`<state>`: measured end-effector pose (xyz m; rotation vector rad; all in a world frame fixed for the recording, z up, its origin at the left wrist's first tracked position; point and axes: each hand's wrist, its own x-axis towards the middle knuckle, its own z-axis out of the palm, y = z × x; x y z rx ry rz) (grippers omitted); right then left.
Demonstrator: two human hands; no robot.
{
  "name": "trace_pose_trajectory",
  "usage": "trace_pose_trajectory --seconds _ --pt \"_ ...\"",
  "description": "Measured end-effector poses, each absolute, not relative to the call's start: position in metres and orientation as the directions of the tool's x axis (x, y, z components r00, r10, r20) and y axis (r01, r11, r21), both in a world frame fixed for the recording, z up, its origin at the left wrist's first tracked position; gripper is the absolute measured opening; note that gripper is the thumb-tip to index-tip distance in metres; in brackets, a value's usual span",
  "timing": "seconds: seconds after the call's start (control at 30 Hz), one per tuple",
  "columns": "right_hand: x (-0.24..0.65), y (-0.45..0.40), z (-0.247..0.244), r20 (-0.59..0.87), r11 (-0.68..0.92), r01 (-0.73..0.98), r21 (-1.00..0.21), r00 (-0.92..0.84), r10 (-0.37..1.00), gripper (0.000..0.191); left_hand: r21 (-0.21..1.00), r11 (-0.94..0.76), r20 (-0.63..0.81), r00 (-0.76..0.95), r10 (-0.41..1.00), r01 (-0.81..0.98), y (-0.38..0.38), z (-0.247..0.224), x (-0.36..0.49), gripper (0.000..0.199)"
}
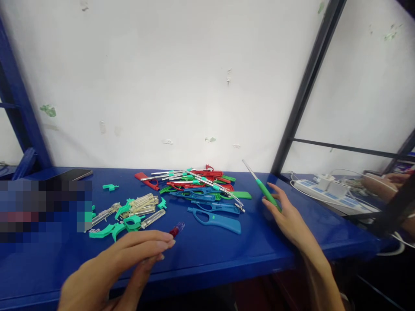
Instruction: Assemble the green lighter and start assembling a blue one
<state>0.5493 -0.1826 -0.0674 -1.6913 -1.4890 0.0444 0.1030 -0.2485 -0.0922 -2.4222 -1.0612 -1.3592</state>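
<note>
My left hand [119, 268] is low in front of the table, its thumb and fingers pinched on a small piece with a dark red body and clear tip [177, 229]. Most of that piece is hidden by the fingers. On the right, my right hand [285, 211] grips a green stick lighter [266, 191], seen edge-on, its metal rod pointing up and left. Between the hands lies a blue lighter shell half [223, 221]. Behind it is a pile of red, green and blue shell halves [207, 194] with metal rods. Teal triggers [112, 231] and clear fuel tanks [142, 205] lie nearer my left hand.
A phone [73, 174] lies at the back left, beside a pixelated patch. On the right, beyond a dark metal post [306, 86], are a white power strip [333, 196] with cables and another person's hand [378, 185]. A white wall [168, 86] backs the blue table [194, 263].
</note>
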Motion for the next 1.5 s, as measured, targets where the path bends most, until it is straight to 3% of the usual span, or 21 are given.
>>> trace_pose_trajectory --seconds 0.17,0.37,0.63,0.97,1.1,1.3,1.5 --pt "0.549 -0.182 -0.067 0.477 0.068 0.800 -0.596 0.285 0.831 0.071 0.119 -0.802 0.794 0.430 0.431 0.586 -0.246 -0.067 0.141 0.029" --pt "0.550 -0.182 -0.067 0.484 0.044 0.810 -0.585 0.305 0.820 0.072 0.058 -0.791 0.634 0.589 0.500 0.609 -0.238 -0.073 0.139 0.035" --pt "0.551 -0.182 -0.071 0.541 0.088 0.812 -0.577 0.299 0.786 0.067 0.098 -0.788 0.569 0.615 0.545 0.608 -0.236 -0.074 0.140 0.038" --pt "0.546 -0.191 -0.066 0.776 0.078 0.889 -0.452 0.348 0.526 0.043 0.079 -0.823 0.568 0.653 0.500 0.562 -0.232 -0.072 0.142 0.034" --pt "0.542 -0.190 -0.069 0.743 0.125 0.894 -0.431 0.273 0.611 0.036 0.083 -0.802 0.576 0.628 0.523 0.591 -0.236 -0.078 0.142 0.027" --pt "0.530 -0.189 -0.069 0.699 0.279 0.882 -0.379 0.075 0.711 0.035 0.123 -0.748 0.631 0.530 0.566 0.652 -0.236 -0.073 0.142 0.042" --pt "0.528 -0.194 -0.064 0.720 0.402 0.836 -0.374 -0.012 0.694 0.035 0.117 -0.722 0.693 0.465 0.551 0.682 -0.233 -0.069 0.142 0.047"
